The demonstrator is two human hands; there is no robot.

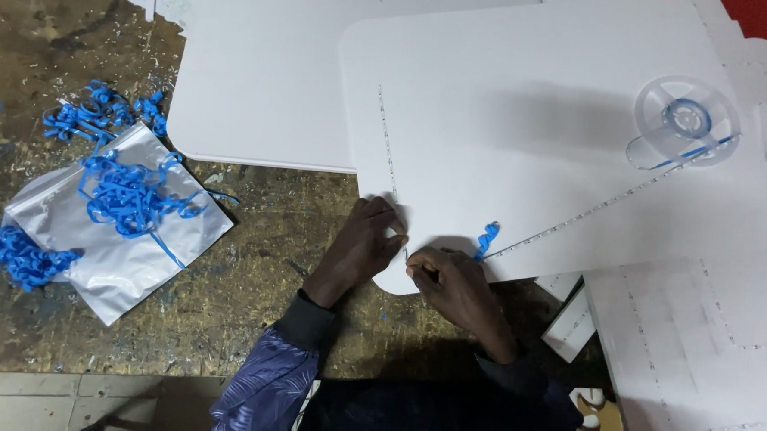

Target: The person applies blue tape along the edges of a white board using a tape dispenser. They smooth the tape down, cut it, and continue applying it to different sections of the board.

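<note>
Both hands sit low center on the white board point(535, 140): left hand point(363, 246) presses its edge, fingers curled; right hand point(455, 281) pinches blue tape point(486, 237) off the clear reel point(685, 120), upper right. Fingertips are hard to make out.

matt white board point(552, 122), glossy silver pouch point(117, 244)

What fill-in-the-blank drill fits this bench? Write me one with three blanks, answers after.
1. Both hands, left hand and right hand, rest at the rounded corner of a flat ____ plastic sheet.
2. The clear plastic reel lying on that sheet has a ____ hub.
3. The tangle of curled blue strips lies on a ____ foil pouch on the worn wooden bench.

Missing words: white; blue; silver
</note>
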